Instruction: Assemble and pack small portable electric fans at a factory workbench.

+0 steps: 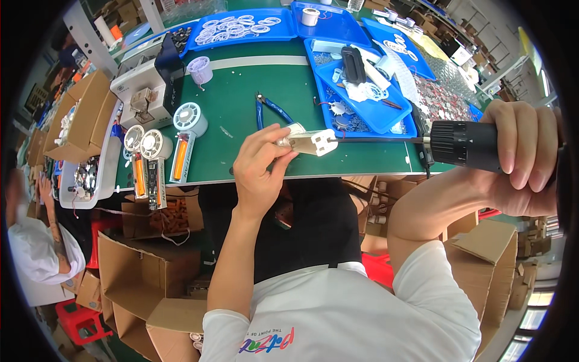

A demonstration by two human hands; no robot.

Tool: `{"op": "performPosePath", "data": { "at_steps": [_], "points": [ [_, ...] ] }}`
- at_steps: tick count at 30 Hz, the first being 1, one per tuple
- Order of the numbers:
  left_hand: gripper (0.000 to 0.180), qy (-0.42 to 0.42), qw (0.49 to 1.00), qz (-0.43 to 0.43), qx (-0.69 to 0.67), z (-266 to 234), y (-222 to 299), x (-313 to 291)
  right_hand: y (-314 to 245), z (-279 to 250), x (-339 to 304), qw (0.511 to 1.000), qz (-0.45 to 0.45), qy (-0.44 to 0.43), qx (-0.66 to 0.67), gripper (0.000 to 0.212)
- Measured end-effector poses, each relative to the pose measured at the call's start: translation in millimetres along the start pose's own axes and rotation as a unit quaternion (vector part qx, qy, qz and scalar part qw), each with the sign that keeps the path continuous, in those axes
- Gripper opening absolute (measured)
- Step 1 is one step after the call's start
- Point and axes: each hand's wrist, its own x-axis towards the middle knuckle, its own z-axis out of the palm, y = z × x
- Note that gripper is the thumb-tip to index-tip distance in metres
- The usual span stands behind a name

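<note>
My left hand (260,166) pinches a small white plastic housing (315,143), held over the front edge of the green table. Wrapped in my right hand (523,148) is a black electric screwdriver (459,145), lying nearly level. Its long thin bit (380,140) points left, and the tip meets the end of the housing; whether it sits in a screw I cannot tell. Just beyond my left hand lie blue-handled cutting pliers (272,110), jaws away from me. Several small white handheld fans with orange or dark bodies, one fan (190,119) among them, lie left of that hand.
Blue trays (283,30) with white rings and small parts line the table's far side. A stacked blue tray (386,120) holds screws. At left stand a grey-black machine (145,84) and a cardboard box (84,114). Another person (45,241) sits at far left.
</note>
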Motion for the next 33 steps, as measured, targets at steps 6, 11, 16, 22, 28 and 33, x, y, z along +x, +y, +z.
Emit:
{"op": "performPosePath", "data": {
  "at_steps": [6,11,16,22,28,33],
  "points": [
    [0.018,0.010,1.000,0.004,0.001,1.5,1.3,1.4,41.8,17.8,-7.4,0.997,0.033,-0.054,-0.039,0.036],
    [0.018,0.010,1.000,0.008,0.006,0.8,1.6,2.1,58.3,20.2,-12.7,0.993,0.048,-0.079,-0.078,0.036],
    [0.017,0.002,1.000,-0.003,0.003,-0.2,1.1,0.8,64.8,19.1,-15.4,0.991,0.046,-0.083,-0.090,0.035],
    [0.019,0.013,1.000,-0.001,-0.001,1.6,0.3,1.2,70.8,12.2,-14.3,0.988,0.050,-0.122,-0.075,0.034],
    [0.020,0.014,1.000,0.003,0.004,1.1,-0.5,0.9,71.8,18.3,-17.3,0.989,0.056,-0.113,-0.083,0.032],
    [0.018,0.010,1.000,0.002,0.005,1.3,0.9,1.4,69.8,18.8,-18.4,0.988,0.062,-0.103,-0.096,0.030]
  ]
}}
